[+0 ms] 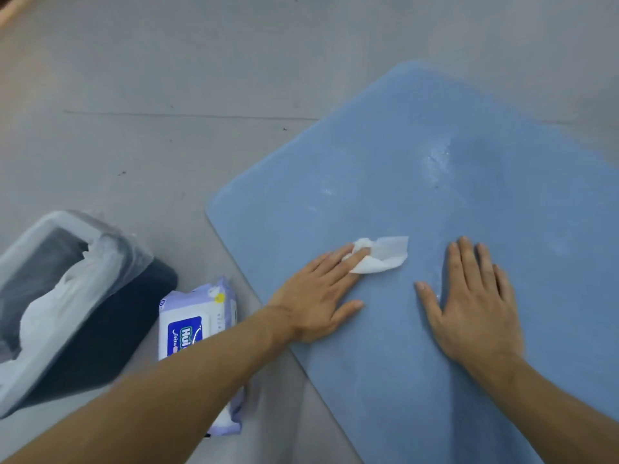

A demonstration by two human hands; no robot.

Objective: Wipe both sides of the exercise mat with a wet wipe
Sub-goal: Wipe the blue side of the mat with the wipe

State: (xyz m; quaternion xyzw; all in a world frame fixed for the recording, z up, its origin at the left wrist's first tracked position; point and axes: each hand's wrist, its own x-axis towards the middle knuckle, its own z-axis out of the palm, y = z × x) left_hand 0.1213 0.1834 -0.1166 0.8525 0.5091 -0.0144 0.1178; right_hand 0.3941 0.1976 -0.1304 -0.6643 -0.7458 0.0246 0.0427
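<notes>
On grey floor [167, 78], blue exercise mat [418, 195].

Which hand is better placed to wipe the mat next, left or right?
Left. The left hand presses the wet wipe onto the mat; the right hand lies flat on the mat, empty.

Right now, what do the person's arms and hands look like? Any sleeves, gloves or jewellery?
The left hand and right hand wear no gloves, rings or watch; the left forearm and right forearm are bare, no sleeve in view.
</notes>
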